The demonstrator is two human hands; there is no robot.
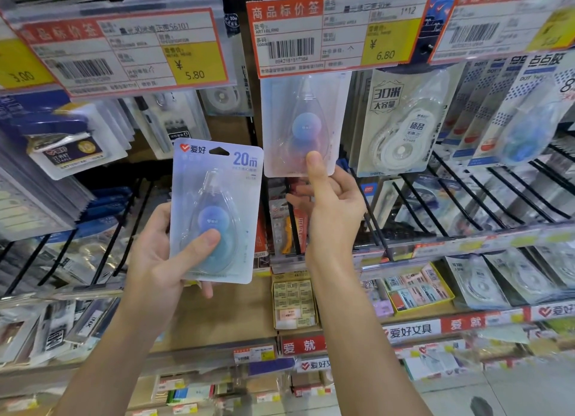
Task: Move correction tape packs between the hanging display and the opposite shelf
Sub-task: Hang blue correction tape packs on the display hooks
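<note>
My left hand [161, 253] grips a blue pack [216, 211] at centre frame, thumb across its front. My right hand [329, 210] pinches the hanging pack [300, 126] just above.

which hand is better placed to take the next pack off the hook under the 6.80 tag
Right. The right hand already pinches the hanging pack at its lower edge, thumb on front. The left hand is lower and full, holding the 20m pack.
</note>
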